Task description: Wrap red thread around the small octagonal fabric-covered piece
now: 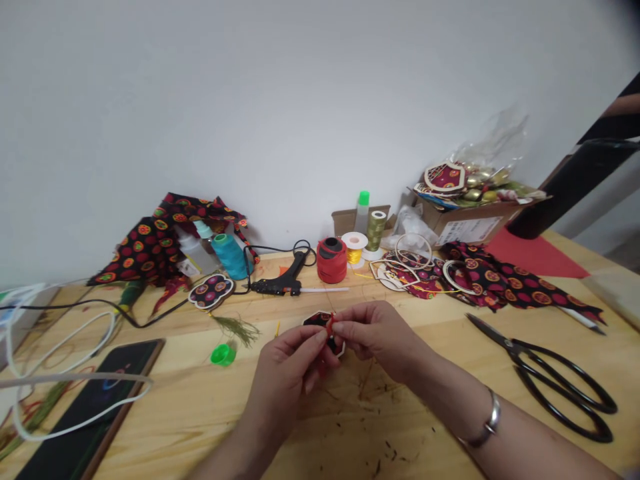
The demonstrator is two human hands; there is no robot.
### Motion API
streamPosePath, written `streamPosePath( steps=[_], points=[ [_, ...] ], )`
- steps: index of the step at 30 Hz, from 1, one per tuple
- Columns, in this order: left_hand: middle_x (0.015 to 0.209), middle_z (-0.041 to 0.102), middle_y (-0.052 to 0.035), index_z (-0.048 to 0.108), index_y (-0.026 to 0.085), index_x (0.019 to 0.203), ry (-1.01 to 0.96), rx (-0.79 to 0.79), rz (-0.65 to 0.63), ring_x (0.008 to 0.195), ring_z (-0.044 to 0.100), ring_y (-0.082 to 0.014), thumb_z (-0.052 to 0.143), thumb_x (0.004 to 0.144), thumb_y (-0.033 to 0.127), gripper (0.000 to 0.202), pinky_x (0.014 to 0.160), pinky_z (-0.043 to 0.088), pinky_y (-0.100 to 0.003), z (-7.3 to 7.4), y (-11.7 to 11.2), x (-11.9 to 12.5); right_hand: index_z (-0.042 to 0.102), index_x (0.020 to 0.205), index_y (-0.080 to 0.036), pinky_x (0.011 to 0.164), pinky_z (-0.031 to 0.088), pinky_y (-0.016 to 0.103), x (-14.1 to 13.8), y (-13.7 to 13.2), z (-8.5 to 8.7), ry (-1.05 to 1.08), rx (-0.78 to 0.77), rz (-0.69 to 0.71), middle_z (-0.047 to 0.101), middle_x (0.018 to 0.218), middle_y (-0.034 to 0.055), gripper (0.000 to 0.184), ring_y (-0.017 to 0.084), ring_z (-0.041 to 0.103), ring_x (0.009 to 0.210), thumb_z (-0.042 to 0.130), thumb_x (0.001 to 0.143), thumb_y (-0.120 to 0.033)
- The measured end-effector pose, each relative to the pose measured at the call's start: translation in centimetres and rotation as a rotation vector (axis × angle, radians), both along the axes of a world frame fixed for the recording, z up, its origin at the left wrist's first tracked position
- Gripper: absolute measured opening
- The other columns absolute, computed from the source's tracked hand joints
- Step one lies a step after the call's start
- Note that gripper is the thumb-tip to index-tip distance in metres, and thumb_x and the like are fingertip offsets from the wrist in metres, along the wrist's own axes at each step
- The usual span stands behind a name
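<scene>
L hand (290, 367) & R hand (377, 337) both pinching red cord (331, 323) btwn fingertips | cord sitting on near side of glue gun (277, 285), to its R; ornament (315, 319) showing same side, part hidden, held/lying can't tell | risk: cord poss. slipping if either pinch is loosening, or fraying if pulling too hard

A craft workspace: a wooden table (200, 400) against a plain pale wall (250, 120), spread with a glue gun (293, 272), black scissors (513, 350), a red spool (331, 268), patterned fabric (135, 250) and a packed cardboard box (470, 230).
</scene>
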State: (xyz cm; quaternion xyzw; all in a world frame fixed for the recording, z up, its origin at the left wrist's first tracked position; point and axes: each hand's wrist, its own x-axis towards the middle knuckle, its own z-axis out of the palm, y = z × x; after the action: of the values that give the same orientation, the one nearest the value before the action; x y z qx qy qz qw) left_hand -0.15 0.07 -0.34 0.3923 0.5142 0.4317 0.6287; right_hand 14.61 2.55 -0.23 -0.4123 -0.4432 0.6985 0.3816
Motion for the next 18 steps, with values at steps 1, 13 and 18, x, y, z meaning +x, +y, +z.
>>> streamPosePath(
  steps=[1,13,18],
  points=[
    [0.052,0.061,-0.002,0.065,0.012,0.072,0.002,0.012,-0.004,0.037,0.037,-0.0017,0.06,0.071,0.028,0.017,0.034,0.023,-0.011,-0.03,-0.02,-0.02,0.064,0.069,-0.011,0.039,0.017,0.019,0.02,-0.01,0.04,0.003,0.004,0.006,0.054,0.051,-0.0022,0.011,0.003,0.032,0.038,0.058,0.069,-0.02],
    [0.052,0.062,-0.0026,0.064,0.011,0.071,-0.027,-0.011,0.027,0.038,0.039,-0.0016,0.062,0.069,0.025,0.014,0.034,0.023,-0.011,0.09,0.07,0.01,0.062,0.068,-0.012,0.039,0.016,0.019,0.09,-0.2,0.25,0.01,0.024,0.047,0.053,0.053,-0.0012,0.011,0.003,0.029,0.04,0.058,0.07,-0.022],
    [0.055,0.062,-0.0033,0.064,0.011,0.073,-0.022,-0.001,0.016,0.039,0.039,-0.0017,0.062,0.07,0.026,0.016,0.034,0.023,-0.011,-0.06,0.12,-0.01,0.062,0.069,-0.011,0.039,0.017,0.019,0.11,-0.11,0.2,-0.003,0.026,0.049,0.052,0.054,-0.0016,0.011,0.003,0.03,0.04,0.057,0.069,-0.021]
  ],
)
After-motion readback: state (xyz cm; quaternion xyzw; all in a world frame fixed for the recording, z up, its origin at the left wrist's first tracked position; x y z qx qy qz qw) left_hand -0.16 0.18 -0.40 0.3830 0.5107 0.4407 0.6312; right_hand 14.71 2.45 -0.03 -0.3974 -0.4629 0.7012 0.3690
